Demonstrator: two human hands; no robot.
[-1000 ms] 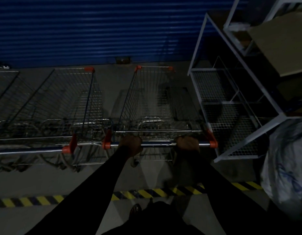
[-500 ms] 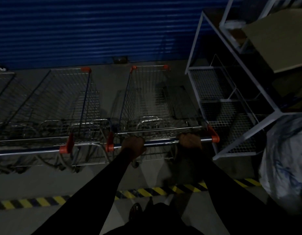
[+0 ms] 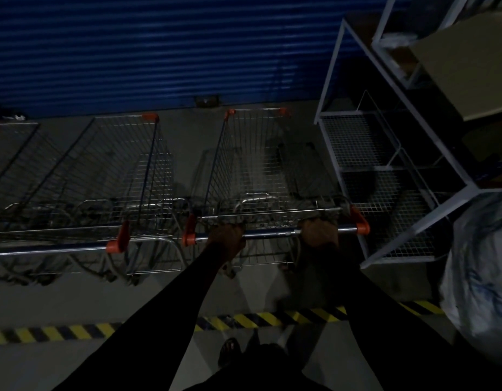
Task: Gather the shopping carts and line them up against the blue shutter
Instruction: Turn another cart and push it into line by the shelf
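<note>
Steel handle inside curled left hand, right hand

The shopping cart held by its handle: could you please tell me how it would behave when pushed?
The shopping cart is open wire mesh and looks empty, so probably stiff and fairly light. It stands on casters, so it should roll easily, perhaps veering. The left hand and right hand grip the handle apart, which should help steering.

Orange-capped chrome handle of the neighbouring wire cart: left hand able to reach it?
Probably yes: the left hand grips the held cart's chrome bar; the neighbouring handle's orange cap sits just left across a gap.
</note>
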